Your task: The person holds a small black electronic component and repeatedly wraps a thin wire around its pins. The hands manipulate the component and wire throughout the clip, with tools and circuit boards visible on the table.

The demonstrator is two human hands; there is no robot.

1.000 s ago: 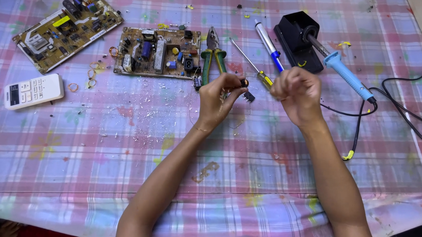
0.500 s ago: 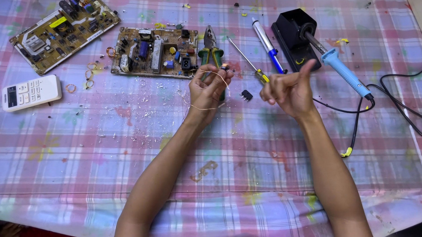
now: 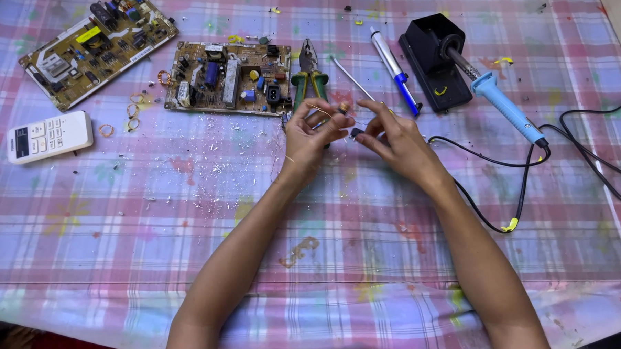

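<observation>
left hand (image 3: 309, 137): pinched shut on a thin copper wire (image 3: 325, 112), a little way in from the middle of the tabletop's far edge; the strand looks like it loops back past the wrist

right hand (image 3: 392, 137): fingertips closed on a small dark component (image 3: 356, 132), right where the wire end comes in

where it all is: both held up off the checked tablecloth (image 3: 119, 222), just in front of the green-handled pliers (image 3: 310, 75)

biggest worry: that part is tiny and only held by the tips, so one slip and I reckon it drops into the white scraps on the cloth and gets lost

wire: so fine it could kink or snap if the hands pull apart too hard

soldering iron (image 3: 504, 106): parked in its black stand (image 3: 430, 57) toward the far right corner, its cord (image 3: 524, 188) snaking just beside the right forearm. Snag that and the iron could get dragged out

also close: nearer circuit board (image 3: 228, 77), screwdriver (image 3: 354, 80) and blue pen-like tool (image 3: 393, 65) by the far edge, easy to bump
</observation>
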